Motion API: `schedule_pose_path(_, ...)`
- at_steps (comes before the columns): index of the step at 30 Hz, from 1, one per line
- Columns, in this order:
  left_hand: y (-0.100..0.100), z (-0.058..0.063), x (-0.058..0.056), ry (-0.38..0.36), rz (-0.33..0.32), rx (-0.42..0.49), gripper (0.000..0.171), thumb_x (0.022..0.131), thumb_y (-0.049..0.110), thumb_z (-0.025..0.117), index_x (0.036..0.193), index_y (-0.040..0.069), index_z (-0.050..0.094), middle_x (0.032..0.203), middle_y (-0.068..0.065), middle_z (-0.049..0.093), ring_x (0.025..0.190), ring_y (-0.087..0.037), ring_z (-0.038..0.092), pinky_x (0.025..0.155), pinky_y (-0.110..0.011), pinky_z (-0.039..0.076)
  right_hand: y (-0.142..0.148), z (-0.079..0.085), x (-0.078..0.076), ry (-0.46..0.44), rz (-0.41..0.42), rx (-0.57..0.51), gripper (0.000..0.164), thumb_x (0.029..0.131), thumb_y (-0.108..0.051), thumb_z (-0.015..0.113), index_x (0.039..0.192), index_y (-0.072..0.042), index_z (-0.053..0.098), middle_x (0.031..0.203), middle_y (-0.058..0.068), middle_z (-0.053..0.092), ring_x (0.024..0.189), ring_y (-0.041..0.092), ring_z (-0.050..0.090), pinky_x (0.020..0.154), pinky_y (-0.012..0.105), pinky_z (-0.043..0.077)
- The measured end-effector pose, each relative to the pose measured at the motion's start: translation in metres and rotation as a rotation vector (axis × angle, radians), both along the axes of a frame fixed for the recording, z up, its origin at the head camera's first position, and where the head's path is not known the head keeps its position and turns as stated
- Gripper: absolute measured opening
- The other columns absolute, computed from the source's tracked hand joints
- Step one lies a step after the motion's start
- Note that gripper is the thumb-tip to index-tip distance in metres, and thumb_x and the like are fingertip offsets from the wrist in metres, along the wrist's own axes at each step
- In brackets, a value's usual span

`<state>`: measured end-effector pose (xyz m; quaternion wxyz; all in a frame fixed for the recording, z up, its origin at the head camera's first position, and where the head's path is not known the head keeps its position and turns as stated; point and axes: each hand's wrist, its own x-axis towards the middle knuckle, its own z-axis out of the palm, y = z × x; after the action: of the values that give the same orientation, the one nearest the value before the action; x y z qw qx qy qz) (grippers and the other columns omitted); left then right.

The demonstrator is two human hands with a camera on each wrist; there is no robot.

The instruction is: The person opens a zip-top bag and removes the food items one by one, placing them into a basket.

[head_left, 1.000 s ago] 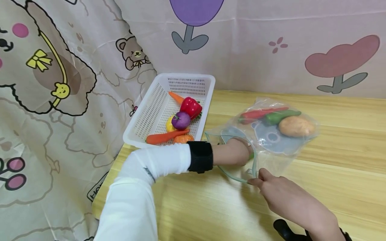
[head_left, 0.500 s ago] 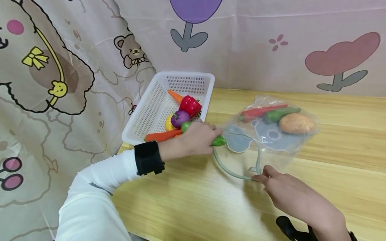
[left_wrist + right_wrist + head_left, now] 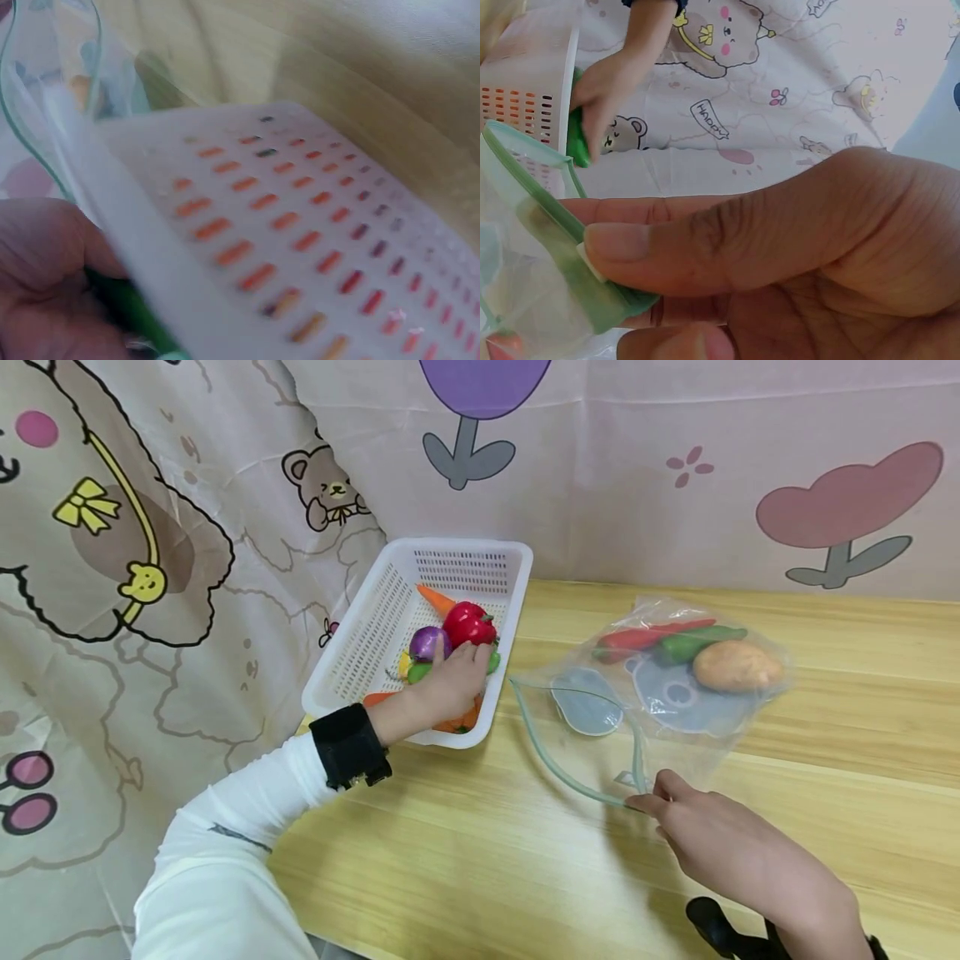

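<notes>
My left hand [image 3: 450, 685] is over the white perforated basket [image 3: 341, 652] and grips a long green vegetable [image 3: 418, 673], whose ends show on both sides of the fingers. In the right wrist view this green vegetable [image 3: 577, 139] hangs below the hand at the basket's rim. Around it in the basket are a red bell pepper [image 3: 468, 624], a purple eggplant [image 3: 427, 644] and a carrot [image 3: 435, 600]. My right hand [image 3: 697, 827] pinches the green-edged mouth of a clear zip bag [image 3: 570, 277] between thumb and fingers. The bag's mouth gapes toward the basket.
Inside the bag lie a red chili [image 3: 630, 643], a green pepper [image 3: 690, 645] and a potato [image 3: 738, 666]. The wooden table [image 3: 480, 868] meets a printed curtain [image 3: 600, 485] behind and at left. A black curved object [image 3: 712, 927] sits near my right forearm.
My left hand has come out of the bag with the green vegetable and moved left into the basket. The eggplant has shifted slightly left. My right hand still holds the bag's edge.
</notes>
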<state>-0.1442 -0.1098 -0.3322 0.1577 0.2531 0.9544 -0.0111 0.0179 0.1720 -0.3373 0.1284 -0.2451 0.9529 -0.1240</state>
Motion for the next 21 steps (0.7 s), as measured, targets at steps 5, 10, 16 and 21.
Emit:
schedule_pose_path(5, -0.011, -0.011, -0.011, -0.141, 0.036, -0.145, 0.049, 0.097, 0.002, 0.038, 0.145, 0.001, 0.027, 0.151, -0.021, 0.025, 0.143, -0.037, 0.011, 0.115, -0.056, 0.007, 0.0, 0.0, -0.001, 0.002, 0.0, 0.0, 0.038, 0.081, 0.0, 0.065, 0.116, -0.016, 0.065, 0.083, -0.007, 0.043, 0.045, 0.007, 0.025, 0.044, 0.019, 0.026)
schedule_pose_path(10, -0.019, -0.017, -0.018, -0.133, -0.006, -0.252, 0.037, 0.095, 0.001, 0.044, 0.131, 0.0, 0.05, 0.136, -0.022, 0.048, 0.134, -0.036, 0.037, 0.112, -0.049, 0.028, 0.0, 0.0, -0.001, 0.013, 0.005, 0.006, 0.038, 0.08, -0.002, 0.067, 0.115, -0.016, 0.066, 0.083, -0.007, 0.042, 0.046, 0.007, 0.026, 0.045, 0.019, 0.026)
schedule_pose_path(16, -0.012, -0.003, -0.012, 0.057, -0.074, -0.252, 0.026, 0.092, 0.01, 0.051, 0.116, 0.003, 0.061, 0.107, -0.013, 0.063, 0.097, -0.027, 0.062, 0.077, -0.043, 0.055, 0.002, -0.002, -0.001, 0.019, 0.006, 0.003, 0.039, 0.079, -0.002, 0.068, 0.116, -0.016, 0.066, 0.082, -0.008, 0.042, 0.045, 0.007, 0.025, 0.045, 0.019, 0.026)
schedule_pose_path(21, 0.015, 0.023, 0.017, 0.343, -0.17, -0.153, 0.016, 0.087, 0.015, 0.057, 0.097, 0.007, 0.065, 0.084, -0.006, 0.066, 0.072, -0.019, 0.065, 0.054, -0.037, 0.055, 0.003, -0.003, -0.001, 0.031, 0.009, -0.003, 0.038, 0.079, -0.003, 0.069, 0.115, -0.016, 0.066, 0.082, -0.007, 0.041, 0.044, 0.006, 0.025, 0.045, 0.019, 0.026)
